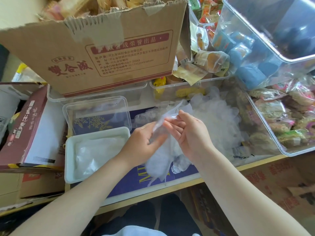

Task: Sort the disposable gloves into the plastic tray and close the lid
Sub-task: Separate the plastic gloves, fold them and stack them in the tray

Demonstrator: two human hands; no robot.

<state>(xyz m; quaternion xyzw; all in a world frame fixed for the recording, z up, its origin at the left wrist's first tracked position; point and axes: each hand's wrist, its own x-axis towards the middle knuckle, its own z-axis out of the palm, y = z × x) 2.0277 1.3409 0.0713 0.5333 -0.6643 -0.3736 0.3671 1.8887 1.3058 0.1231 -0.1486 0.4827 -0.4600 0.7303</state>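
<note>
A white plastic tray (68,160) sits at the front left of the table with thin clear gloves (95,154) lying flat inside it. Its clear lid (127,106) rests just behind it, off the tray. My left hand (144,142) and my right hand (189,133) meet over the table's middle and both pinch a clear disposable glove (163,150) that hangs between them. A loose heap of more clear gloves (219,116) lies to the right of my hands.
A torn cardboard box (102,53) full of snacks stands at the back. Clear bins of packaged snacks (281,123) crowd the right side, one bin (265,31) tilted above. A maroon carton (22,133) lies at the left. The table edge (170,188) runs in front.
</note>
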